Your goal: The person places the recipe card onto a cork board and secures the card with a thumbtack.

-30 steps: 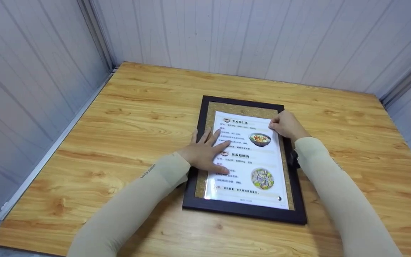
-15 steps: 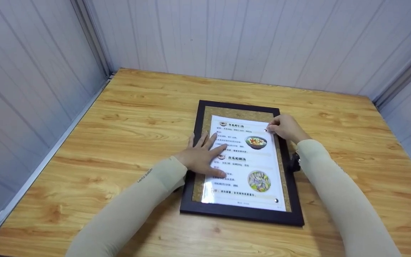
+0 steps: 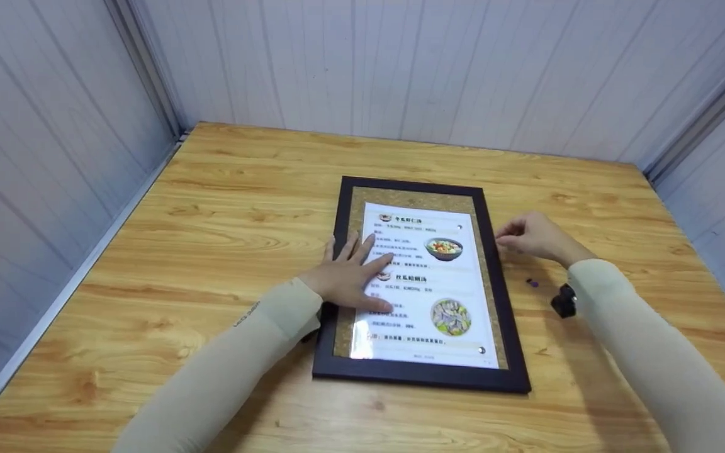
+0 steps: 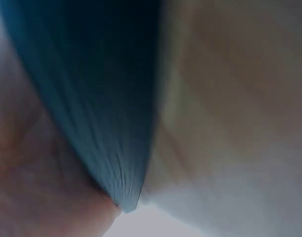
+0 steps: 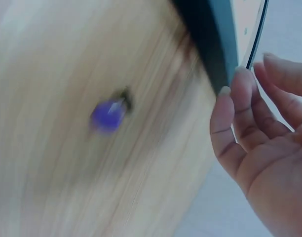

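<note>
A glossy printed recipe sheet [image 3: 413, 327] lies on a cork board with a dark frame [image 3: 422, 374]. My left hand [image 3: 345, 278] rests on the board's left side, fingers spread over the sheet; its wrist view is mostly filled by the dark frame edge [image 4: 106, 113]. Small round pins sit near the sheet's corners, an upper right pin [image 3: 460, 227] and a lower right pin [image 3: 481, 350]. Just beyond the frame's right edge is my right hand [image 3: 537, 236], its fingers loosely bent. Nothing shows between those fingers [image 5: 222, 116] in the right wrist view.
On the wooden table [image 3: 211, 207], right of the frame, lie a small purple piece [image 5: 107, 117] and a dark piece [image 5: 125, 98] beside it, both blurred. A black wrist camera [image 3: 565, 302] hangs under the right sleeve. Pale panel walls [image 3: 362, 69] border the table.
My right hand has left the sheet's upper right corner and moved right, off the frame. A pin now shows at that corner, and the small pieces on the table are uncovered. My left hand stays put.
</note>
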`<state>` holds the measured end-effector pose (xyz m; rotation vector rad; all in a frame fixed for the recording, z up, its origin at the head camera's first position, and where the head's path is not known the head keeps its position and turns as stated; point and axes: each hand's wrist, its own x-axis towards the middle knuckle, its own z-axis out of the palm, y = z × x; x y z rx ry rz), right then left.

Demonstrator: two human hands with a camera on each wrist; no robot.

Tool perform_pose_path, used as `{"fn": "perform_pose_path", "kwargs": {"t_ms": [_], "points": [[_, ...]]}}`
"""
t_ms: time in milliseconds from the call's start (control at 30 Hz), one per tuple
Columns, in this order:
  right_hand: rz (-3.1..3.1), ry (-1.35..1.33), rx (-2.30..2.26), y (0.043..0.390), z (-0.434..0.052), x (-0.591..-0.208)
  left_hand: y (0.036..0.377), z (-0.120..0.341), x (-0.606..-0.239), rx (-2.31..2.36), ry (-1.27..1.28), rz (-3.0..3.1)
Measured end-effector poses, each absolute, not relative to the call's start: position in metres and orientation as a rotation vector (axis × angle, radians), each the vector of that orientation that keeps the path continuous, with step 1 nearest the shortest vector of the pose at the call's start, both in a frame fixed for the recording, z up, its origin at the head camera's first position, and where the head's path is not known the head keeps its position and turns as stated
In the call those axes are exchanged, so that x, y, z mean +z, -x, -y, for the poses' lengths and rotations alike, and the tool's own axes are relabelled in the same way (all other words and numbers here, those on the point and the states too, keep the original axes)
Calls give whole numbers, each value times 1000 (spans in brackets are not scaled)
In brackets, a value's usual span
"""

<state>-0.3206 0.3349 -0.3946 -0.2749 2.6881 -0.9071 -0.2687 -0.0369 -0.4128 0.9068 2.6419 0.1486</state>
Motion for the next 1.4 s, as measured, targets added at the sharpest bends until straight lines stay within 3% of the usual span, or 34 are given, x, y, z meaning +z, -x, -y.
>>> {"fn": "perform_pose_path", "kwargs": {"t_ms": [267,600,1400], "points": [[-2590,369,-719,307,-355,-393,268,41,-414,156,-884,-2643],[-2404,156,-650,295,-360,-386,269,38,-413,146,-887,-2643],[-2498,191,-667,287,-363,-393,266,36,-411,128,-878,-2641]]}}
